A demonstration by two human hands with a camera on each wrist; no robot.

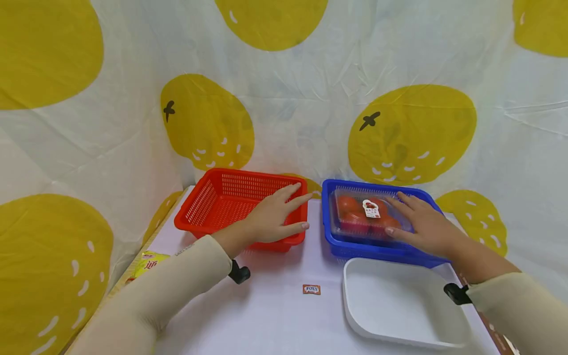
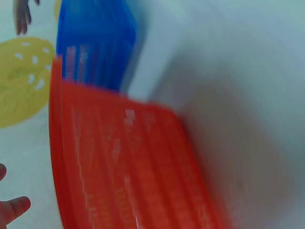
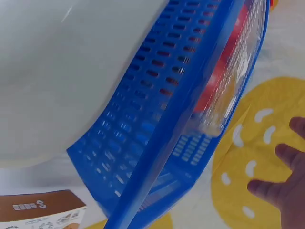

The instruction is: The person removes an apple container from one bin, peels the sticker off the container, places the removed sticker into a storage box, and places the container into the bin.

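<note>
Head view shows the left hand (image 1: 270,219) lying flat with straight fingers on the right rim of the red basket (image 1: 222,197), while the right hand (image 1: 426,224) rests open on the clear tomato box (image 1: 366,217) inside the blue basket (image 1: 337,246), just behind the white tray (image 1: 399,305) on the tabletop (image 1: 275,310). Left wrist view is blurred, showing only the red basket (image 2: 128,167) wall beside the blue one, so a light basket could slide under pressing. Right wrist view shows the tomato box (image 3: 224,81) sitting high in the blue basket (image 3: 152,143); its smooth lid could slip from flat fingers.
</note>
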